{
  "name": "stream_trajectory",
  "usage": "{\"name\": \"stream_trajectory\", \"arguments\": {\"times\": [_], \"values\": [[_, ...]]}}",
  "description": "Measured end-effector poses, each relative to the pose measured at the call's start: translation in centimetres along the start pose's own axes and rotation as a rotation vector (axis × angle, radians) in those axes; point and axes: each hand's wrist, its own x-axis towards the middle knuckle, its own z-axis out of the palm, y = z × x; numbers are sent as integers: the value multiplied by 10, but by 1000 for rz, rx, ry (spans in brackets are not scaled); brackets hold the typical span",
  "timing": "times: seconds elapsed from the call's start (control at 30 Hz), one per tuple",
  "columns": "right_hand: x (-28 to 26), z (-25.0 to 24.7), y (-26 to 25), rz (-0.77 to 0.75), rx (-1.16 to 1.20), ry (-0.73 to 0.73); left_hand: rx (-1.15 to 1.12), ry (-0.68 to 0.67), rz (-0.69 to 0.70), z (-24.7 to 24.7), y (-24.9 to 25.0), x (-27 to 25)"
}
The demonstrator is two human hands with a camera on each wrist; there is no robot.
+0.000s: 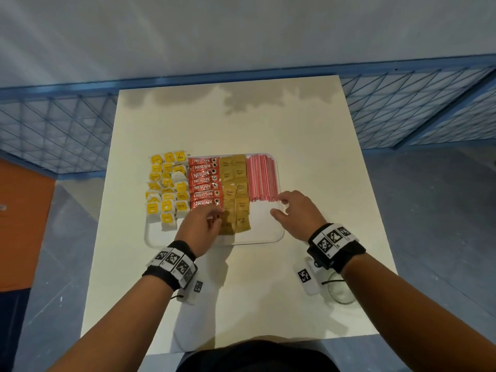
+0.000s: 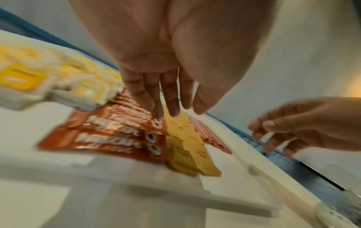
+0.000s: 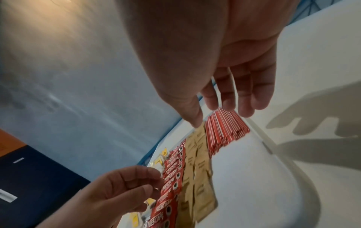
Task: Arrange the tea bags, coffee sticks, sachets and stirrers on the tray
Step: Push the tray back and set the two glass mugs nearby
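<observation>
A white tray (image 1: 264,233) on the table holds four rows: yellow tea bags (image 1: 167,186) at the left, red coffee sticks (image 1: 205,181), brown sachets (image 1: 236,183), and red-white stirrers (image 1: 261,178) at the right. My left hand (image 1: 214,220) hovers over the near ends of the coffee sticks (image 2: 109,135) and sachets (image 2: 187,146), fingers extended, holding nothing. My right hand (image 1: 279,205) hangs above the tray's near right part, just short of the stirrers (image 3: 224,131), its fingers (image 3: 246,108) relaxed and empty.
The cream table (image 1: 241,124) stretches bare beyond the tray. A clear glass (image 1: 341,291) and a white marker tag (image 1: 306,277) lie near its front right; another tag (image 1: 194,288) sits under my left wrist. A blue mesh fence (image 1: 53,130) stands behind.
</observation>
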Motion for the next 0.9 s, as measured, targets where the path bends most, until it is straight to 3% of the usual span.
{"name": "stream_trajectory", "arguments": {"times": [0.2,0.33,0.4,0.67,0.9], "values": [[-18,28,0,123,103,37,41,231,-266,-15,-51,-31],[-20,41,2,185,65,16,24,294,-473,-20,-73,-46],[-17,46,4,215,50,0,11,252,-569,-21,-78,-48],[-5,61,12,242,-27,16,-97,197,-618,-38,-101,-35],[-3,75,6,232,97,131,-213,120,-682,-57,-114,-20]]}}
